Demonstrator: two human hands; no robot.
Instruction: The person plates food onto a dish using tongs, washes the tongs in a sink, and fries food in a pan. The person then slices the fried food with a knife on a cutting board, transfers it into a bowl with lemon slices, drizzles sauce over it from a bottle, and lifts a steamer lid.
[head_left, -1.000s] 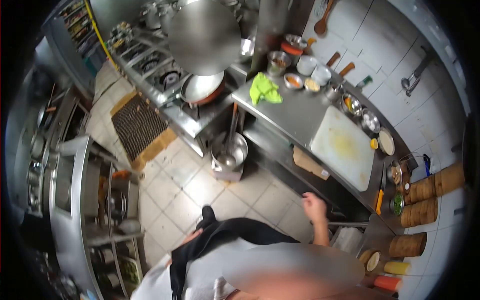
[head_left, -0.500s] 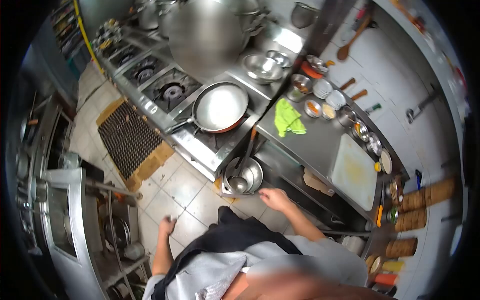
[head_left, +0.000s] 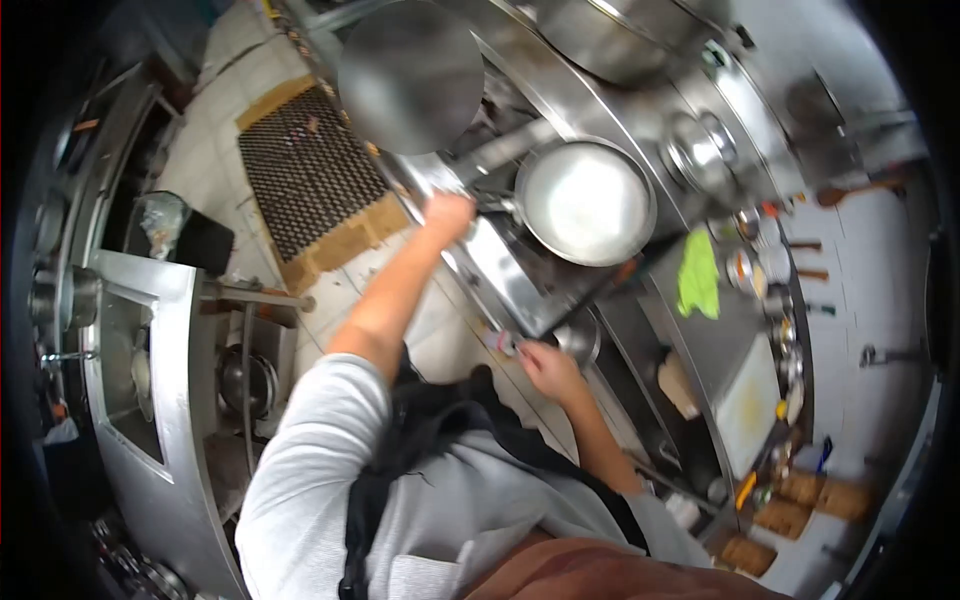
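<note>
A wide frying pan (head_left: 588, 203) with a pale, shiny inside sits on the stove, its handle pointing left. My left hand (head_left: 450, 214) is closed around the handle's end at the stove's front edge. Low in front of me, my right hand (head_left: 552, 372) has its fingers curled. What is in them, if anything, is blurred. Just beyond those fingers is a metal pot (head_left: 579, 338), partly hidden by the stove's corner. A small whitish-red patch (head_left: 501, 343) shows beside my right fingertips, too smeared to name.
A green cloth (head_left: 698, 275) and a white cutting board (head_left: 745, 410) lie on the counter at right. Metal bowls (head_left: 697, 150) and a large pot (head_left: 625, 35) stand behind the pan. A perforated mat (head_left: 310, 165) covers the floor left; a steel cabinet (head_left: 175, 400) stands nearby.
My left hand has reached forward from my side to the pan's handle. My right hand stays low beside the pot. The view has turned, and the ladle in the pot no longer shows clearly.
</note>
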